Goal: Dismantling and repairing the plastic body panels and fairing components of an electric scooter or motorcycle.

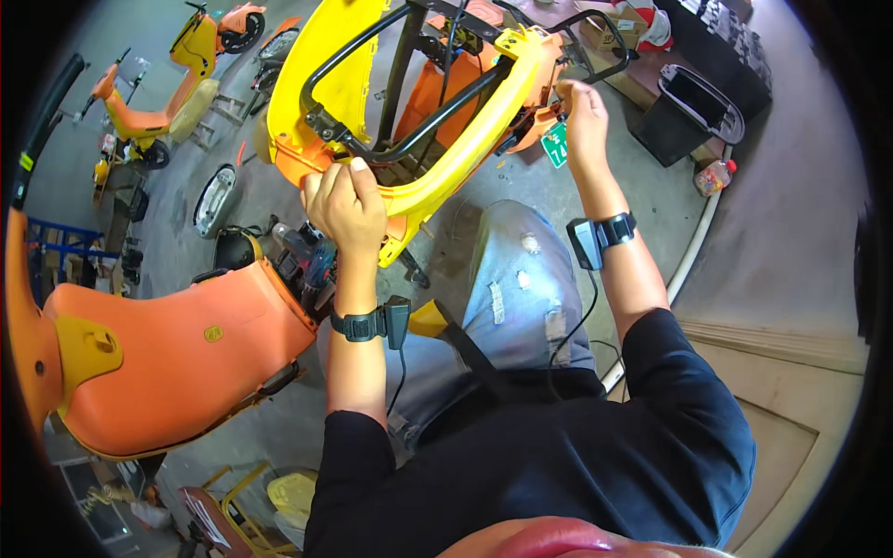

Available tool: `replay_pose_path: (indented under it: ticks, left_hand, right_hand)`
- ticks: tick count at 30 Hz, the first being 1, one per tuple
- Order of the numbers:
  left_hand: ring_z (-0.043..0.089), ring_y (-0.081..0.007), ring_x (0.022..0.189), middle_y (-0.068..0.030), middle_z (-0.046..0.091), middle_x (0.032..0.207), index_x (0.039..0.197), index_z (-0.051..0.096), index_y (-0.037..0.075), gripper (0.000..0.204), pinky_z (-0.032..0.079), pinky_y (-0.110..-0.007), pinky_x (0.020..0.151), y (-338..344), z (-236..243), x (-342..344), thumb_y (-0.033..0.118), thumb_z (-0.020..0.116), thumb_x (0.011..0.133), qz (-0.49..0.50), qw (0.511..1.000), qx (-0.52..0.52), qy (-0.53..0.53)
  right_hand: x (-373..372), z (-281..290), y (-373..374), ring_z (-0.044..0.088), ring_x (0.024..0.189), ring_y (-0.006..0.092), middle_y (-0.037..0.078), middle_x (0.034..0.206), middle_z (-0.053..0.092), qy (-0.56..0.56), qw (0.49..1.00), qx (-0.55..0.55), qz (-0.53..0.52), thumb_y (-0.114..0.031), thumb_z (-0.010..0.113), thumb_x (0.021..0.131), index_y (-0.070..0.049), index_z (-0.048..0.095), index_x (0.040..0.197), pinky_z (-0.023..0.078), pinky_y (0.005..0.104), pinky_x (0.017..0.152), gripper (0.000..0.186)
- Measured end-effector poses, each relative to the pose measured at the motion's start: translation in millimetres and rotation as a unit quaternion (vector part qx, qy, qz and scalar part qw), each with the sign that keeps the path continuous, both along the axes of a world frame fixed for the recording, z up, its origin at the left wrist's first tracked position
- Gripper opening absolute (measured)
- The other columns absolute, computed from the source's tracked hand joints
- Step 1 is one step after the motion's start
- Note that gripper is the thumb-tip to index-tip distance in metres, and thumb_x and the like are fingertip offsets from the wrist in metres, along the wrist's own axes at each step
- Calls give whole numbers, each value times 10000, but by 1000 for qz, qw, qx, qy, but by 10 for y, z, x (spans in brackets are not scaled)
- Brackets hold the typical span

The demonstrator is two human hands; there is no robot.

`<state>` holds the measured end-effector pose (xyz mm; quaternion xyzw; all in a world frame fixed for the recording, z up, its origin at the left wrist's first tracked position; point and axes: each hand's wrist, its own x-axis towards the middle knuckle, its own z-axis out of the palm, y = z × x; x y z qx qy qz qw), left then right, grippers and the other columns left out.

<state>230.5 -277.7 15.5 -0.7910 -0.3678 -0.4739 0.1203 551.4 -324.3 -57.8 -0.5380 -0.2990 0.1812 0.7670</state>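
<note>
A scooter with a long yellow body panel (433, 186) and an exposed black tube frame (446, 107) stands before me. My left hand (344, 205) is closed over the panel's near left corner, where an orange piece (299, 160) joins it. The left fingertips are hidden behind the edge. My right hand (584, 116) is curled beside the orange part (549, 79) at the scooter's right side. Its fingertips meet at that part's edge, and whatever they hold is too small to make out. A green plate (555, 145) hangs just left of my right wrist.
An orange scooter (186, 349) stands close on my left. Another orange and yellow scooter (172, 102) is at the far left, near a loose oval part (216, 200) on the floor. To the right are a black bin (684, 116), a plastic jar (714, 177) and a white pipe (693, 260).
</note>
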Motion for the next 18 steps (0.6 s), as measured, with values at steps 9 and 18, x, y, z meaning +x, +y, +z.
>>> replay_pose_path:
  ticks: [9, 18]
  left_hand:
    - [497, -302, 647, -68, 560, 664, 654, 587, 58, 287, 384, -411, 640, 69, 14, -7, 203, 499, 885, 3, 1000, 25, 16]
    - [517, -288, 736, -87, 566, 730, 728, 596, 34, 222, 415, -397, 699, -108, 134, -126, 199, 577, 875, -16, 996, -89, 25]
  right_hand:
    - [-751, -1262, 664, 511, 1144, 287, 37, 929, 550, 449, 875, -153, 102, -323, 397, 950, -118, 519, 879, 216, 488, 1090, 249]
    - [-1376, -1344, 624, 494, 610, 107, 28, 751, 596, 357, 923, -141, 20, -255, 417, 919, -50, 595, 862, 368, 273, 551, 277]
